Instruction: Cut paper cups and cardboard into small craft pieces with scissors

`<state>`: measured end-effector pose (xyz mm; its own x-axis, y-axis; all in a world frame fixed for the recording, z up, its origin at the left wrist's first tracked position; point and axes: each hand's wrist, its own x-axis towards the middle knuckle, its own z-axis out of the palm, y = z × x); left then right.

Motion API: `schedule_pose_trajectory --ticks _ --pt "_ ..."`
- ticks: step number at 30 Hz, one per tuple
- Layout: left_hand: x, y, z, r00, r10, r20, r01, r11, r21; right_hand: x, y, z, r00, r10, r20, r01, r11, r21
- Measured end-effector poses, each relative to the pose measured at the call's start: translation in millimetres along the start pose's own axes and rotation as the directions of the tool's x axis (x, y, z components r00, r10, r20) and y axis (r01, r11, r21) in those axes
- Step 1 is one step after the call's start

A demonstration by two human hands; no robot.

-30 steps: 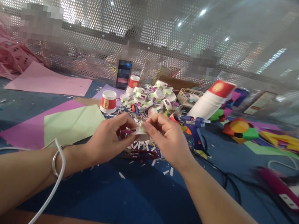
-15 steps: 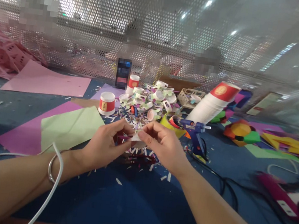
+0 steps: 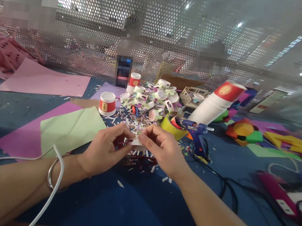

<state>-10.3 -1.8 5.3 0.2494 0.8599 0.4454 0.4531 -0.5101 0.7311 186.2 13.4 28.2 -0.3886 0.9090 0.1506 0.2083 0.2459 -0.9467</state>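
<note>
Between both hands is a small white paper piece (image 3: pixel 138 143), with a purple part showing at its left end. My left hand (image 3: pixel 108 146) pinches that left end, its fingertips partly hiding it. The right end is pinched by the thumb and fingers of my right hand (image 3: pixel 164 150). Below and behind the fingers lie many paper scraps (image 3: pixel 129 125). A dark red object (image 3: pixel 144 159), perhaps scissors, rests under the hands. Just beyond is a heap of white paper rings and cup pieces (image 3: pixel 159 95).
A blue glue gun (image 3: pixel 197 129) stands by a yellow roll (image 3: pixel 173 127) at right, its black cord trailing. Stacked paper cups (image 3: pixel 210 106) lean behind it. Left are a red-white cup (image 3: pixel 107 104), green paper (image 3: pixel 70 124) and pink paper (image 3: pixel 46 79). A white cable (image 3: pixel 56 174) crosses my left wrist.
Both hands stay in nearly the same place, still pinching the white paper piece, which now shows flatter between the fingers. The whole view has shifted slightly.
</note>
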Motion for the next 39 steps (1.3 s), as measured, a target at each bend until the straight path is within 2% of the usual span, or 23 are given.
schedule_pose_trajectory --ticks 8,17,28,35,39 --pt "-0.6 2.0 -0.6 0.998 0.053 -0.020 -0.053 0.998 0.032 -0.8 -3.2 0.5 1.000 0.001 0.003 -0.002 1.000 0.016" --pt "4.6 -4.0 -1.0 0.996 -0.088 0.028 0.092 0.962 -0.256 1.5 2.1 -3.4 0.999 -0.015 -0.046 0.022 0.988 0.155" --pt "8.6 -8.2 -1.5 0.980 -0.189 0.069 0.201 0.903 -0.380 1.8 1.2 -5.6 0.998 0.030 -0.057 -0.017 0.976 0.216" --pt "9.2 -12.3 1.0 0.967 -0.209 0.145 0.253 0.852 -0.458 2.4 5.3 -5.9 0.997 0.070 -0.036 -0.060 0.968 0.243" --pt "8.0 -13.3 0.9 0.970 -0.169 0.174 0.236 0.828 -0.509 2.5 6.2 -5.6 0.997 0.069 -0.025 -0.061 0.973 0.223"
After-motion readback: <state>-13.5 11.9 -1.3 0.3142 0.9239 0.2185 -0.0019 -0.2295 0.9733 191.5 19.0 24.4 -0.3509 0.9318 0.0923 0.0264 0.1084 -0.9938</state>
